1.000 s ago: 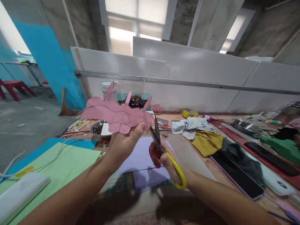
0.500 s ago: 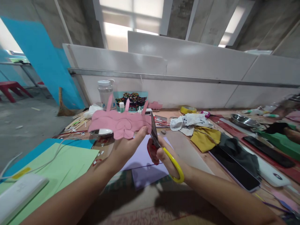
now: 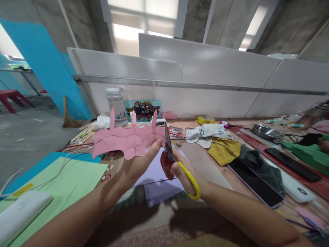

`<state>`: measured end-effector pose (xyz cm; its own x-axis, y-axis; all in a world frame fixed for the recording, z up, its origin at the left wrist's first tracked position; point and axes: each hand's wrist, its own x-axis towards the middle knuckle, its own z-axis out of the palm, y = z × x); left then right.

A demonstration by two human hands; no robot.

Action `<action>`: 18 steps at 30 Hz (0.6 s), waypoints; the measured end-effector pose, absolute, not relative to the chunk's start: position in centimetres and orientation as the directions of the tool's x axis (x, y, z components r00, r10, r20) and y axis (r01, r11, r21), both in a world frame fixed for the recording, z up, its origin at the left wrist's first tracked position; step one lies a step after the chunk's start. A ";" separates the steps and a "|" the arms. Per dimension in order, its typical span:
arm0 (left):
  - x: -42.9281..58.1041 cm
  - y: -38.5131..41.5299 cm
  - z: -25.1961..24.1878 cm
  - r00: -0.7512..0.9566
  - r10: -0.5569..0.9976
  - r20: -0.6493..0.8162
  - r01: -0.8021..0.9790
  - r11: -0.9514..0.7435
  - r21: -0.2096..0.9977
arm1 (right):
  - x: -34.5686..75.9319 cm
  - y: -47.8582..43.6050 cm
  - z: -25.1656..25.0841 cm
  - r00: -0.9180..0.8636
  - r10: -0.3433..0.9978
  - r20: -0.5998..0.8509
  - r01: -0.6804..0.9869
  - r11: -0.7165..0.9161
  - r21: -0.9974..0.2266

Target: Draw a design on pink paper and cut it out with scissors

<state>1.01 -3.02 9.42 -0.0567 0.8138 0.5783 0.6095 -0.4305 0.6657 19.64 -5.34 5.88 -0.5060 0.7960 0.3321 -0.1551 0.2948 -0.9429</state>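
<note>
Pink paper (image 3: 120,139) with wavy edges, pencil lines and three upright strips is pinched in my left hand (image 3: 140,159), thumb on its right part. My right hand (image 3: 181,171) grips scissors (image 3: 168,145) with one yellow and one red handle loop. Their dark blades point upward and lie at the paper's right end; whether they are fully closed I cannot make out. Below both hands lie purple paper sheets (image 3: 161,193) on the table.
Green paper (image 3: 84,171) and a white power bank (image 3: 23,214) lie left. A clear bottle (image 3: 115,106) stands at the back. Right are yellow cloth (image 3: 223,151), a phone (image 3: 254,183) and a metal bowl (image 3: 267,131). Another person's hand (image 3: 323,142) shows far right.
The pink paper has tipped and its left side has come lower, so its drawn lines face me more. The scissors stay at its right end, nearly unmoved.
</note>
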 end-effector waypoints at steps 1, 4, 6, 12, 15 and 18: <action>1.1 -3.2 9.6 -0.060 0.812 0.580 0.601 -0.434 0.671 | 19.6 -5.3 5.9 -0.506 0.796 0.332 -0.155 0.294 -0.943; 1.2 -3.3 9.9 -0.066 0.811 0.581 0.594 -0.436 0.676 | 19.6 -5.5 6.2 -0.502 0.798 0.335 -0.158 0.296 -0.942; 1.1 -3.2 9.7 -0.053 0.799 0.599 0.600 -0.454 0.658 | 19.5 -5.6 6.3 -0.499 0.799 0.336 -0.158 0.298 -0.942; 0.6 -2.7 9.2 -0.036 0.761 0.647 0.601 -0.501 0.622 | 19.7 -5.7 6.2 -0.496 0.799 0.339 -0.151 0.305 -0.940; 0.6 -2.7 9.2 -0.044 0.778 0.627 0.611 -0.475 0.633 | 19.8 -5.6 6.2 -0.501 0.800 0.331 -0.132 0.307 -0.942; 0.7 -2.8 9.1 -0.046 0.791 0.610 0.604 -0.465 0.647 | 19.8 -5.6 6.2 -0.496 0.801 0.335 -0.125 0.315 -0.941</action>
<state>0.70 -2.77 9.08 -0.0456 0.7908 0.6104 0.6044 -0.4646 0.6472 19.82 -5.58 6.23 -0.4959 0.8012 0.3349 -0.1255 0.3154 -0.9406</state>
